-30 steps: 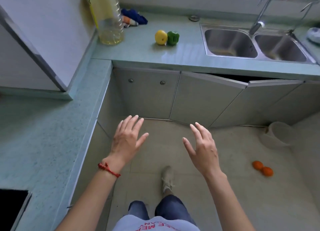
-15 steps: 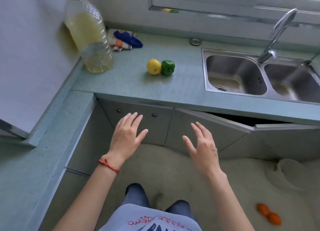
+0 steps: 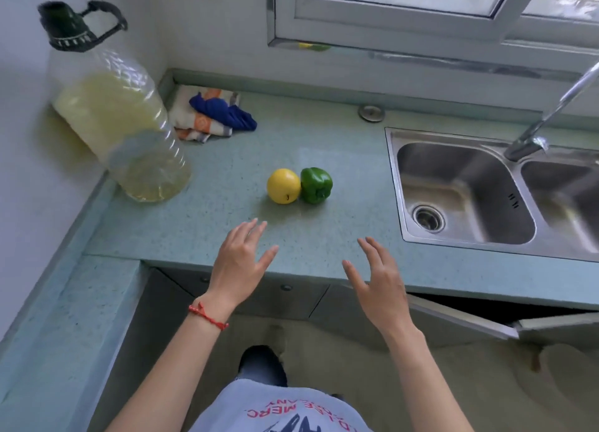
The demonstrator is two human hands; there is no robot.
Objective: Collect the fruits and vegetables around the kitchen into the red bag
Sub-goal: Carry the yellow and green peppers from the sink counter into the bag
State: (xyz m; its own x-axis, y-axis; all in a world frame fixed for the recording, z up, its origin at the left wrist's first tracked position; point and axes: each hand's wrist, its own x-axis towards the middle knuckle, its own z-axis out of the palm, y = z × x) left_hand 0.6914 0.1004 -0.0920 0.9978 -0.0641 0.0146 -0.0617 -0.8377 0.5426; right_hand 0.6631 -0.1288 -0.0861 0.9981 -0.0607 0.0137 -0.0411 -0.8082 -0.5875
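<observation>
A yellow round fruit (image 3: 283, 185) and a green bell pepper (image 3: 316, 185) lie side by side, touching, on the pale green countertop (image 3: 233, 217). My left hand (image 3: 241, 263), with a red string bracelet at the wrist, hovers open over the counter's front edge, its fingertips a short way below and left of the yellow fruit. Further right, my right hand (image 3: 379, 285) is open too, over the counter edge and below the pepper. Both hands hold nothing. The red bag is not in view.
A large plastic bottle of yellowish oil (image 3: 120, 130) stands at the counter's left, with crumpled cloths (image 3: 210, 115) behind it. A steel double sink (image 3: 463, 191) with a tap (image 3: 551, 113) lies to the right. A cabinet door (image 3: 460, 318) below the sink hangs ajar.
The view has moved closer to the counter and tilted up. Both open hands have come forward from over the floor to over the counter edge. The oranges on the floor have left the view.
</observation>
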